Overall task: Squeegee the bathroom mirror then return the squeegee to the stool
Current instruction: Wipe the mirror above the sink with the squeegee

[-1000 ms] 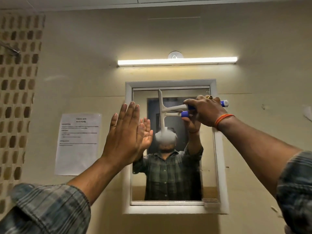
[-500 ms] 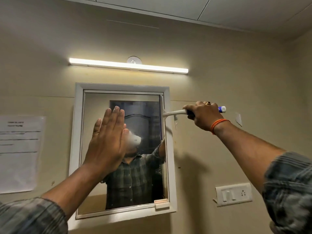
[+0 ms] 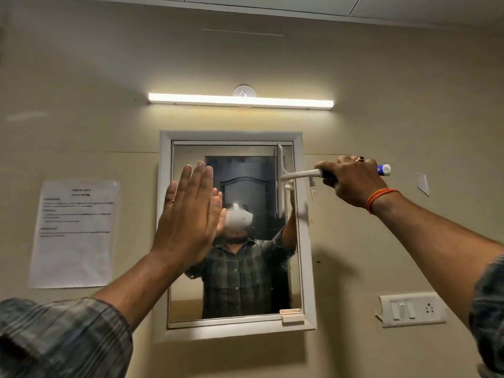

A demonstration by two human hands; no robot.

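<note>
With the right hand (image 3: 351, 181) gripping the squeegee (image 3: 289, 175) at the mirror (image 3: 272, 282)'s right edge and the left hand (image 3: 188, 214) flat, fingers spread, the blade risks catching the frame.

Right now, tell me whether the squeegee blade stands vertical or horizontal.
Vertical. The squeegee blade runs up and down along the mirror near its right edge, handle gripped sideways by the right hand.

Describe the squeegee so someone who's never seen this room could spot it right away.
Find the white-framed mirror under the tube light. At its upper right edge stands a vertical white blade: the squeegee. Its white neck runs right into a blue grip in the right hand.
</note>
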